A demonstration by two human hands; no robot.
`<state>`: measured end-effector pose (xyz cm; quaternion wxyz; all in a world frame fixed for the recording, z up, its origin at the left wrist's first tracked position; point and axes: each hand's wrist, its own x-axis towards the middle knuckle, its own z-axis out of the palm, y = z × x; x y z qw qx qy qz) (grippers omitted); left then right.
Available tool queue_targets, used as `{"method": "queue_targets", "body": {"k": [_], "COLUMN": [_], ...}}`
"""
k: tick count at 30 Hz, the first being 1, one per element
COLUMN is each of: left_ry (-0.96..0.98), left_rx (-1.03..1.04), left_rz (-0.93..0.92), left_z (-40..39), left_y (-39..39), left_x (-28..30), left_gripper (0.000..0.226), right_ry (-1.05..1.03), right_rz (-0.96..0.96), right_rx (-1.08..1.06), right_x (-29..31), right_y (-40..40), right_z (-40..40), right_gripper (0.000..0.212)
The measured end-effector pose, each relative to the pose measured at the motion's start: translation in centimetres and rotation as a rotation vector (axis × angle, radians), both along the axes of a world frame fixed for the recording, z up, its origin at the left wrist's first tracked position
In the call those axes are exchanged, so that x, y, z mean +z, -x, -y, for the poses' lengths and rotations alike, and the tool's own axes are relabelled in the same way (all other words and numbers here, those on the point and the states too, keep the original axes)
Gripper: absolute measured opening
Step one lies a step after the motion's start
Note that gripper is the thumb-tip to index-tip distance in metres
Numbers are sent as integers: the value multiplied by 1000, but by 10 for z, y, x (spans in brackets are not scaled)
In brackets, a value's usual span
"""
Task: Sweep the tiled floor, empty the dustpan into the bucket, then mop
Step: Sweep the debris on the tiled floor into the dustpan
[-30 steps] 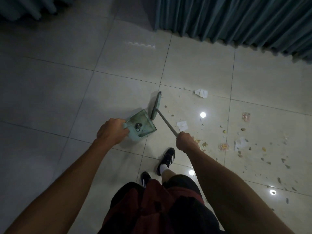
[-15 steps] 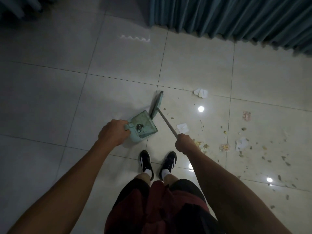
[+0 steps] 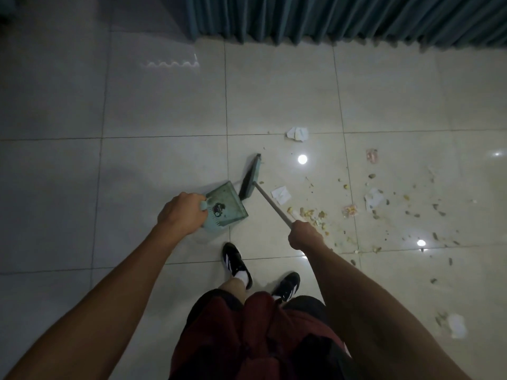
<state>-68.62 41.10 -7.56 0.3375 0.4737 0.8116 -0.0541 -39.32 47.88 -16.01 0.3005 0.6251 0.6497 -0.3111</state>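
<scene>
Left hand (image 3: pixel 182 213) at centre left of the frame, fingers curled round the handle of the pale green dustpan (image 3: pixel 226 207), knuckles up. Pan reaching up and right from that fist, mouth toward the upper right, dark bits of dirt lying inside near the handle end.

Right hand (image 3: pixel 306 237) right of centre, wrapped tight round the broom's thin pole (image 3: pixel 271 202), fist at the pole's lower end as seen here. Pole slanting up and left from the fist to the green broom head (image 3: pixel 251 176), set edge-on just beside the pan's open mouth, a little above and right of it; touching or not, cannot tell.

Just right of the pole, scattered over the tiled floor (image 3: pixel 164 105): yellowish crumbs (image 3: pixel 312 213), white paper scraps (image 3: pixel 281 193), a pinkish wrapper (image 3: pixel 350 210). More litter spread toward the right edge.

Below the hands, two black shoes (image 3: pixel 237 264) on the tiles. Along the top of the frame, a pleated teal curtain (image 3: pixel 343 17).
</scene>
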Motion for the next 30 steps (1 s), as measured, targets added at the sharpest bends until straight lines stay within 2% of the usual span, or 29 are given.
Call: {"method": "queue_targets", "body": {"k": [22,26,30], "left_ry": [-16,-23,-39], "left_rx": [-360,-420,-487], "left_rz": [-28,-39,-57], "left_z": [-23,-26,-30], "left_y": [-262,-295,-319], "left_x": [6,8,12], "left_gripper": [13,15,6], "right_ry": [-61,-108,-163], "right_rz": [89,117,109], "right_rx": [-307,-332,-338], "right_x": [19,24,34], "right_y": [-289,-317,-322], "right_z": [110,120,117], "right_gripper": [35,33,31]}}
